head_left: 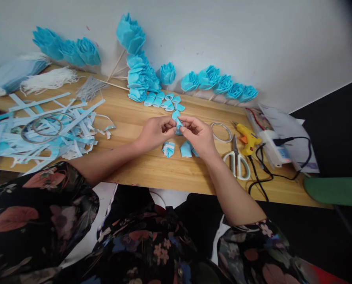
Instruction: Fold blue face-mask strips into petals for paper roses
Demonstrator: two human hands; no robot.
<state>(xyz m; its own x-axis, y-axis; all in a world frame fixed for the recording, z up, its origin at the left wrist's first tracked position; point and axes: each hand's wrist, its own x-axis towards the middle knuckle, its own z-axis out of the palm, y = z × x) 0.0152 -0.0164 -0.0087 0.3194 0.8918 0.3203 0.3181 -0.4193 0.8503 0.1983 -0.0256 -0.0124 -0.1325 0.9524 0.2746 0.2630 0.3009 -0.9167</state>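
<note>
Between my two hands, over the middle of the wooden table, is a small blue petal piece [176, 116]. My left hand [159, 130] pinches its left side, thumb against fingers. From the other side, my right hand [198, 134] has thumb and forefinger closed on the same piece. Just below them lie a blue petal with a pale strip across it [168, 149] and a few plain blue petals [186, 149], partly covered by my right hand. Several curled blue petals [164, 100] sit in rows behind my hands.
Blue flowers on sticks [138, 77] lean along the wall. Cut blue and white strips [45, 134] pile up at left, near white stringy bundles [50, 80]. At right are a tape ring [221, 132], scissors [237, 161], a yellow glue gun [248, 139] with black cord, and a white power strip [274, 148].
</note>
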